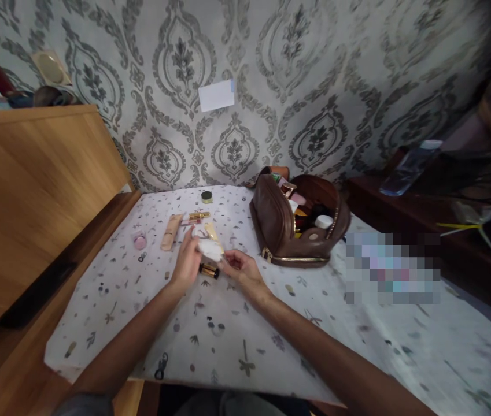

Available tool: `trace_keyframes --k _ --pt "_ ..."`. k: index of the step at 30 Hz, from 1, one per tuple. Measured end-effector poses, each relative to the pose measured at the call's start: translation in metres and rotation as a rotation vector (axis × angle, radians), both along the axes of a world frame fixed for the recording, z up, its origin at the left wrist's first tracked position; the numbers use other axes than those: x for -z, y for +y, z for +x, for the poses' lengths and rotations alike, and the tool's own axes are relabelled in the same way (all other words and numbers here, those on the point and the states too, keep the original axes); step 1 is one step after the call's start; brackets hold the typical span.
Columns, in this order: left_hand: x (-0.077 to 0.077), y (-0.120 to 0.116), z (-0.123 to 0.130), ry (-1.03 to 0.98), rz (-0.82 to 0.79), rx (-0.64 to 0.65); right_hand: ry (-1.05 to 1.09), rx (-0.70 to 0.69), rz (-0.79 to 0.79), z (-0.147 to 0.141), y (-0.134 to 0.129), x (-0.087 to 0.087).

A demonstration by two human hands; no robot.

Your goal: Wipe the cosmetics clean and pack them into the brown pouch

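My left hand [188, 260] and my right hand [244, 273] meet over the patterned tablecloth, both closed on a small white wipe-like piece [211, 251] whose exact kind is unclear. Just below it lies a black tube with gold bands [209, 270]. A pale yellow tube [211, 231] shows behind the white piece. Left of that rests a beige squeeze tube [170, 233]. Farther back are a gold lipstick tube [199, 215] and a slim pink tube [192, 222]. A dark-lidded round jar [206, 197] stands near the wall.
An unzipped brown cosmetic bag [271, 216] full of items stands to the right. A small pink container [139, 240] lies at the left. Wooden furniture [41, 214] borders the left side. A clear bottle [410, 169] lies on a dark surface at right.
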State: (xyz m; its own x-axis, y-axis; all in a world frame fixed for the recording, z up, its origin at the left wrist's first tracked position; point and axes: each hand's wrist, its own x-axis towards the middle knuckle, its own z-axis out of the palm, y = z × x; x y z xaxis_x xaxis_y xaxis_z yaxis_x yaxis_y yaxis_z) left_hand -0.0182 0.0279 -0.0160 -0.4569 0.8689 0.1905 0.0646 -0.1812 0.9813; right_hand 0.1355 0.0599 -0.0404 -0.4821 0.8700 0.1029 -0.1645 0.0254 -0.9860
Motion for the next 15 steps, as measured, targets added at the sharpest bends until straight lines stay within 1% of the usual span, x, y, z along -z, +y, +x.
trace_keyframes --k 1,3,5,6,7,9,11,13,15 --pt "0.003 -0.003 0.009 -0.114 -0.006 0.061 -0.029 0.042 0.053 0.000 0.000 0.000" --pt "0.007 -0.010 0.026 -0.249 -0.002 0.160 -0.104 0.111 0.198 0.002 -0.002 0.000" --pt "0.010 -0.017 0.036 -0.301 -0.008 0.218 -0.195 0.159 0.380 0.003 -0.005 0.000" --pt "0.010 -0.019 0.038 -0.325 -0.025 0.227 -0.238 0.173 0.468 0.004 -0.007 -0.001" --pt "0.010 -0.021 0.039 -0.352 -0.050 0.224 -0.276 0.176 0.540 0.005 -0.009 -0.001" --pt "0.007 -0.021 0.037 -0.404 -0.081 0.192 -0.328 0.160 0.638 0.006 -0.013 -0.002" --pt "0.002 -0.019 0.031 -0.434 -0.037 0.150 -0.350 0.134 0.696 0.007 -0.016 -0.003" --pt "-0.005 -0.014 0.024 -0.459 0.042 0.098 -0.346 0.099 0.719 0.007 -0.019 -0.004" --pt "-0.015 -0.009 0.014 -0.487 0.101 0.023 -0.327 0.049 0.694 0.007 -0.022 -0.006"
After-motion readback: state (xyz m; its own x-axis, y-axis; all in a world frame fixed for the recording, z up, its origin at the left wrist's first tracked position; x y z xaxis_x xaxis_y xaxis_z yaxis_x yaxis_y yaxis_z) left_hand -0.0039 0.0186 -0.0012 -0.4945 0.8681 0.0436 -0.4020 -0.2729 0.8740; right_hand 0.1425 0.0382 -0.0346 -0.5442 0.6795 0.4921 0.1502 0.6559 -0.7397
